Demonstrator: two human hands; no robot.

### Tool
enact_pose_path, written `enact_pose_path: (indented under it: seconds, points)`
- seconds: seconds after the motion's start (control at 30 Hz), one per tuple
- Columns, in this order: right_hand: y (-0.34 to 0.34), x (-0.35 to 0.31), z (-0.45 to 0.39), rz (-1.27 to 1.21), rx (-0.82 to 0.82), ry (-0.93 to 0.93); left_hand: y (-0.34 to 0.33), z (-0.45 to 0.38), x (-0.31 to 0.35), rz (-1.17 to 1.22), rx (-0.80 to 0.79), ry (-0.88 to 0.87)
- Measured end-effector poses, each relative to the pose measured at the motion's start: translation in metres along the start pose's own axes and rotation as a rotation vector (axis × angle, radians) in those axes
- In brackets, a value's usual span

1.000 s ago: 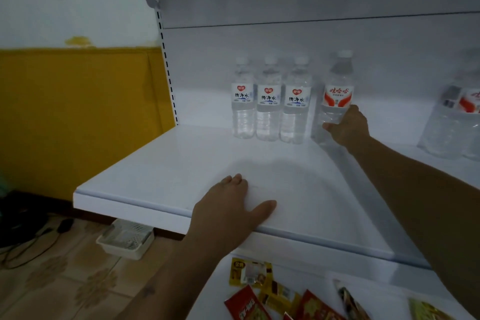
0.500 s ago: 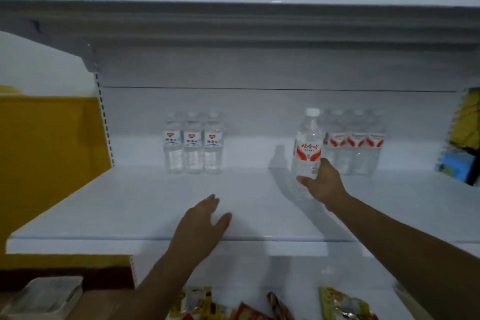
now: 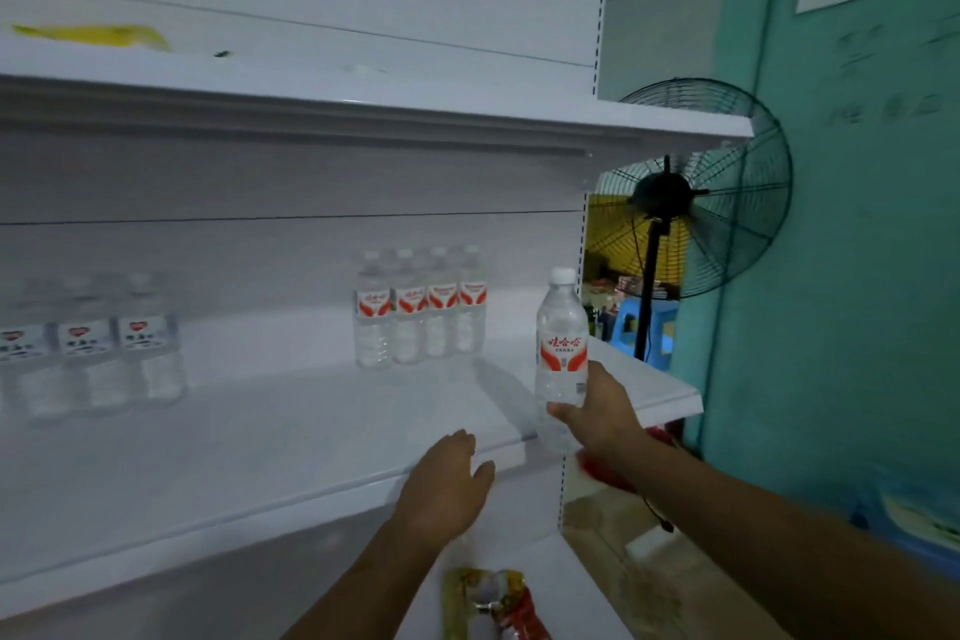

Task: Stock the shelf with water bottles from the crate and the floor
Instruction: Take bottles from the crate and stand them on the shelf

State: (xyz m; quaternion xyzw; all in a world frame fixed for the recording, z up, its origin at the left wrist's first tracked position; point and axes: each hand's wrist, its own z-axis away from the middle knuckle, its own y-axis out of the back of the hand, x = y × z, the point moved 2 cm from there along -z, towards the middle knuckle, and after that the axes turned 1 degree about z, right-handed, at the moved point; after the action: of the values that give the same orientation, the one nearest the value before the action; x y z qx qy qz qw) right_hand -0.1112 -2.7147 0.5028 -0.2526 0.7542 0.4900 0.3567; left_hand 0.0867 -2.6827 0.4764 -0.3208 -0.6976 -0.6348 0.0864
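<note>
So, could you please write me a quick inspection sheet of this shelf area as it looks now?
Surface: white shelf, mostly bare.
Job's things: bottle upright in right hand at the shelf's front right edge; red-label row at back; another bottle group at left.
Clutter: snack packets below.
Hands: left hand flat on the shelf edge.
Cables: nothing seen.
Surroundings: standing fan, teal wall.

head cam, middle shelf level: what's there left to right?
blue-label bottles → red-label bottle row → left hand → held bottle in right hand → standing fan
</note>
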Motion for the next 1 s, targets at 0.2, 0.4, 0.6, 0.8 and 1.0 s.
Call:
enact_pose_path:
  seconds: [0.2,0.4,0.6,0.8,1.0]
  points:
    - [-0.016,0.024,-0.062,-0.066,0.032,-0.027,-0.005,-0.055,-0.038,-0.213,-0.051,0.081]
    - [-0.063,0.032,-0.155,-0.050,0.025,0.019,-0.027,-0.103,-0.052,-0.258,-0.011,0.005]
    - [-0.111,0.042,-0.254,-0.007,0.026,0.024,-0.036,-0.110,-0.063,-0.308,0.093,-0.054]
    - [-0.144,0.036,-0.302,0.022,-0.069,0.091,-0.034,-0.111,-0.061,-0.342,0.125,-0.038]
    - [-0.153,0.034,-0.328,0.058,-0.105,0.095,-0.039,-0.115,-0.071,-0.354,0.062,-0.044]
